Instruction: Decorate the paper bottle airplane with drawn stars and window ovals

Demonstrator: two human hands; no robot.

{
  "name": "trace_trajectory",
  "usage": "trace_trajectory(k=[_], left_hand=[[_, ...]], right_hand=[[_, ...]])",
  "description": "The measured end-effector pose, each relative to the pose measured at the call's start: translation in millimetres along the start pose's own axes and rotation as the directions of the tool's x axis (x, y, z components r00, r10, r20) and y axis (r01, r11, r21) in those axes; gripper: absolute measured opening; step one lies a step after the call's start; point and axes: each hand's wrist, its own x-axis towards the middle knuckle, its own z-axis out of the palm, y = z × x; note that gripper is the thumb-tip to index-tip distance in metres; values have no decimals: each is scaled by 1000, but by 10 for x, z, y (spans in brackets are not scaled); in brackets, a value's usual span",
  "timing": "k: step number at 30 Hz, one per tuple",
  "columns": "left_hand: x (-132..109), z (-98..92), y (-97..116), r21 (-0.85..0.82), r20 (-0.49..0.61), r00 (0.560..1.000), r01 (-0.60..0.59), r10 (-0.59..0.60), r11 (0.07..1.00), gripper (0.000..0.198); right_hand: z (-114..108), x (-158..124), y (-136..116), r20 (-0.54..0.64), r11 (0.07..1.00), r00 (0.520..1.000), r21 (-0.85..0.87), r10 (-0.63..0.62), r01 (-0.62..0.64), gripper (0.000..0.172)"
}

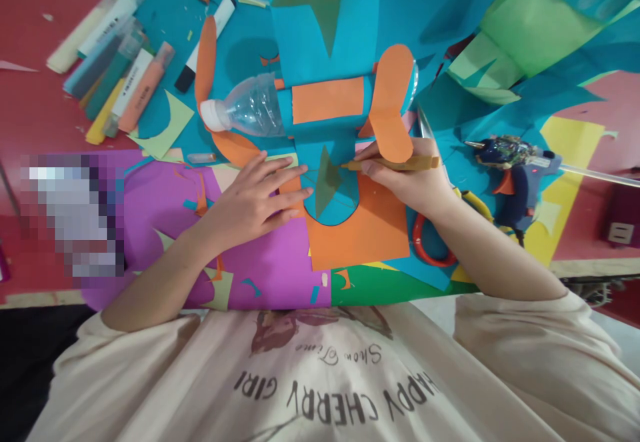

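Beige shirt (320, 375) along lower edge. Left hand (255, 199): grip open, palm flat on the papers, fingertips at edge of blue cutout (333, 195). Cutout lies on orange sheet (365, 232), below bottle (250, 105). Right hand (405, 179): grip closed round pencil (400, 163), tip on cutout. Glue gun (510, 175) right.

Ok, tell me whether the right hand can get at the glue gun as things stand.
Probably yes: the glue gun lies just beside the right hand with nothing between them. That hand grips a pen, though, so it would likely need to drop it first.
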Motion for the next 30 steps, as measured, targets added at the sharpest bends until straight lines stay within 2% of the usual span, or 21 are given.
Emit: trace_trajectory(k=[6, 12, 21, 25, 30], left_hand=[[1, 3, -2, -37, 7, 1000, 12, -11, 999, 30], [2, -7, 1, -32, 10, 1000, 20, -19, 999, 29], [5, -18, 3, -39, 25, 1000, 19, -18, 999, 29], [2, -11, 3, -53, 23, 999, 45, -44, 998, 29], [-2, 1, 5, -30, -9, 1000, 13, -14, 999, 29]], right_hand=[[-16, -8, -7, 71, 999, 997, -38, 1, 2, 7], [-17, -6, -16, 32, 999, 999, -48, -17, 18, 8], [-4, -19, -31, 49, 999, 999, -46, -20, 23, 13], [-12, -9, -14, 21, 998, 999, -54, -24, 25, 9], [-25, 2, 7, 16, 999, 1000, -23, -22, 22, 7]])
